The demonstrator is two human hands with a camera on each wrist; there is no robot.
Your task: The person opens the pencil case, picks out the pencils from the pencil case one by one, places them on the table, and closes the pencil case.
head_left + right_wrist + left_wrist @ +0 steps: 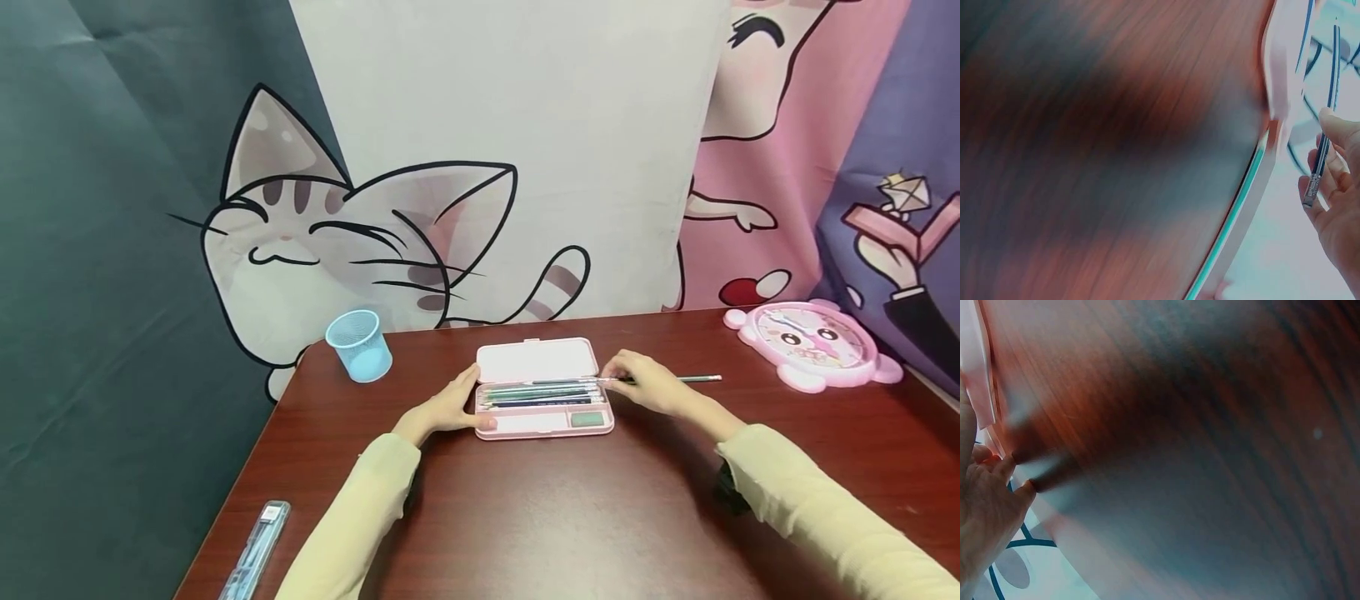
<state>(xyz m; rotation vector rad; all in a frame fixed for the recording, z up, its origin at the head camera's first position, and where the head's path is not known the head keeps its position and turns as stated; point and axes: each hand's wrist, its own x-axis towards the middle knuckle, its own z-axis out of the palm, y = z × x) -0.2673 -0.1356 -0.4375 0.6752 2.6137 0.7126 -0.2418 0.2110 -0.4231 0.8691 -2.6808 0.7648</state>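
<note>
A pink pencil case (545,433) lies with its lid (537,360) raised, several pencils (536,393) and a green eraser (587,418) inside. My left hand (444,406) grips the case's left end, thumb over the front corner and fingers by the hinge. At the other end, my right hand (647,385) pinches a dark striped pencil (1335,69) between thumb and fingers near its silver eraser end. This pencil reaches leftward over the case's pencil compartment. On the table beyond the right hand lies a green pencil (701,378).
A blue mesh cup (360,346) stands at the back left of the brown table (570,517). At the back right lies a pink animal-shaped clock (813,342). Near the front left edge is a slim clear packet (255,550). A cartoon curtain (525,125) hangs behind.
</note>
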